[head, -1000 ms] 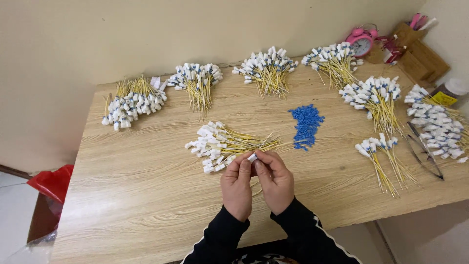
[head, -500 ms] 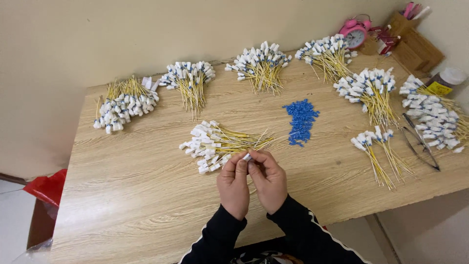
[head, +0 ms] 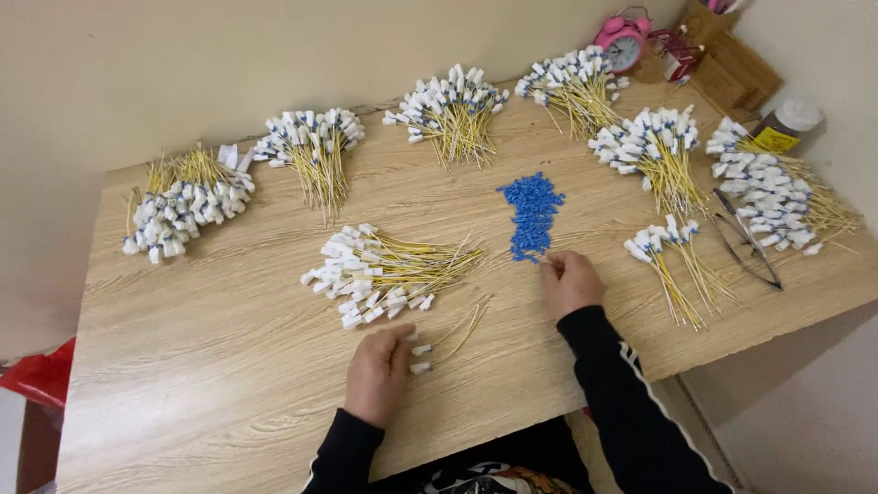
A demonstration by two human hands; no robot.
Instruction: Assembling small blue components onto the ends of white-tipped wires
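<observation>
On the wooden table [head: 183, 366], near its front edge, the person's left hand [head: 377, 373] lies knuckles up with the fingers curled loosely, the fingertips resting on the white plug ends of two loose yellow wires [head: 448, 337]. Whether the fingers pinch those plugs or only touch them I cannot tell. The wires lie with their white ends toward the hand and their long axis running up and to the right, the bare yellow tips pointing away toward the far right of the table. Just beyond them sits a loose pile of white-capped wires [head: 384, 272], caps to the left, yellow tails fanning rightward.

The right hand [head: 569, 280] is well apart from the left, fingers bunched together at the near edge of a heap of small blue pieces [head: 531, 212], touching the lowest ones. Right of it lies a small bundle of wires with blue-and-white ends [head: 672, 256], tails pointing toward the front edge. More bundles ring the back of the table, with a pink alarm clock [head: 622, 41] in the far corner
</observation>
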